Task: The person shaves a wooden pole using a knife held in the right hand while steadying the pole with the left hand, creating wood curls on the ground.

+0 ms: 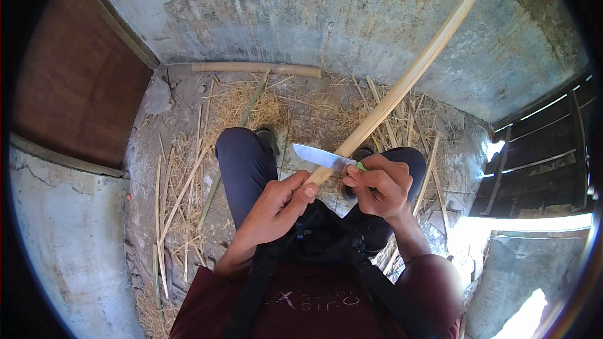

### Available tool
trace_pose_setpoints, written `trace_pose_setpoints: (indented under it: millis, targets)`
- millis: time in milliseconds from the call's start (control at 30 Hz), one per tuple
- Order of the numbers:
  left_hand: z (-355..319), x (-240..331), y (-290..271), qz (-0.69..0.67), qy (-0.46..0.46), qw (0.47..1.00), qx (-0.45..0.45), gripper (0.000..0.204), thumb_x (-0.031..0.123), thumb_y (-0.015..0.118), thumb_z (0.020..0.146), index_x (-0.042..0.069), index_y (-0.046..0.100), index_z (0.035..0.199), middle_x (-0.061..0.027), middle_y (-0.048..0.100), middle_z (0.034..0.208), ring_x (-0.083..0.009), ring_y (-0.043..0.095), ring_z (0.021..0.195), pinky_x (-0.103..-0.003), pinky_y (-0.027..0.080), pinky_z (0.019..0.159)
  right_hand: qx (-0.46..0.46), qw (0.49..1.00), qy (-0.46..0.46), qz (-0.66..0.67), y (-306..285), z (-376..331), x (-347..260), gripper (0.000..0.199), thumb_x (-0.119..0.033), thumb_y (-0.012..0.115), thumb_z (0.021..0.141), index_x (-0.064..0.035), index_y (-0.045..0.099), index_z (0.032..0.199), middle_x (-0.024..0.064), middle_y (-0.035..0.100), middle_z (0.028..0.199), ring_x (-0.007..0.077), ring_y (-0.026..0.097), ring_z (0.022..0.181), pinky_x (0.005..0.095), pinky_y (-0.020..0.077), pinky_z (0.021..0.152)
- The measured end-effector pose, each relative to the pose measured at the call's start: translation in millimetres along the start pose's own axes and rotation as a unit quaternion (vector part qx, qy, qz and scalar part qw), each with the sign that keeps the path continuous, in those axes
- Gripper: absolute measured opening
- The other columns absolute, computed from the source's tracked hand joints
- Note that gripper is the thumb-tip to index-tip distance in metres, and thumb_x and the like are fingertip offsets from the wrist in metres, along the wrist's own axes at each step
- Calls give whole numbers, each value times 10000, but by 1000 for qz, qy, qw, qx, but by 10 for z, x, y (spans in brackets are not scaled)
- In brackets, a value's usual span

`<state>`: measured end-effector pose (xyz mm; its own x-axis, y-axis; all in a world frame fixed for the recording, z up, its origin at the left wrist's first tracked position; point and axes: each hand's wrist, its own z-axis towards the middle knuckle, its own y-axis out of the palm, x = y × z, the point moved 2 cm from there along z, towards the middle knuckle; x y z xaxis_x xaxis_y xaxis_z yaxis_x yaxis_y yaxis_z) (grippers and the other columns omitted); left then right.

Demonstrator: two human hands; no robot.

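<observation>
A long, pale strip of split bamboo (402, 91) slants from my lap up toward the far right. Its near end is gripped by my left hand (276, 207), thumb on top and fingers wrapped around it. My right hand (380, 185) is closed on the green handle of a knife (320, 155), most of the handle being hidden in the fingers. The knife's blade points left and lies across the bamboo strip just beyond my left hand. Whether its edge is cutting into the bamboo, I cannot tell.
Straw-like shavings (235, 103) and thin strips (186, 194) litter the floor around my legs. A bamboo pole (257, 69) lies along the base of the concrete wall (251, 19). On the left is a brown wooden panel (75, 81); dark boards (537, 163) stand at the right.
</observation>
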<state>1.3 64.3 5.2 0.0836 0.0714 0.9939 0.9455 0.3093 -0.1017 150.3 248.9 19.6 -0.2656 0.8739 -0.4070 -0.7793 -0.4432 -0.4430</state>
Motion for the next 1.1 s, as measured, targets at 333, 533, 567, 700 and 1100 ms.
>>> trace_pose_setpoints:
  millis: [333,533,567,700,1100]
  targets:
    - [-59,-7,-26,12,3,1000,7,319,247,571,1162,7,544,953,-46,375,624,-146,350,527,-365,297,514,-2,1000,-4,-28,-178,107,67,214,-78,916,860,-33,727,949,119,702,731,178,657,543,286,450,460]
    - [-113,-89,-42,25,0,1000,7,337,256,570,1163,12,525,936,-50,353,625,-146,339,525,-367,295,512,122,991,46,-31,-303,160,316,166,-42,916,834,-70,769,905,85,678,733,154,619,520,298,442,456]
    - [-117,-84,-37,21,3,1000,6,340,258,569,1164,12,523,934,-49,354,624,-148,340,524,-366,297,512,103,993,45,-44,-318,160,298,164,-46,915,835,-72,768,902,82,678,734,153,620,521,300,445,456]
    - [-112,-58,-37,14,6,1000,1,349,263,563,1167,13,518,927,-45,374,616,-148,360,519,-363,311,512,19,998,15,-51,-253,100,147,176,-70,924,823,-78,773,914,67,677,743,156,627,526,308,455,457]
    - [-86,-28,33,24,-2,1000,4,335,262,565,1165,20,541,934,-35,420,604,-144,415,513,-349,348,515,-18,998,-32,-43,-102,38,63,267,-120,967,766,-97,807,979,43,655,750,170,632,528,309,456,450]
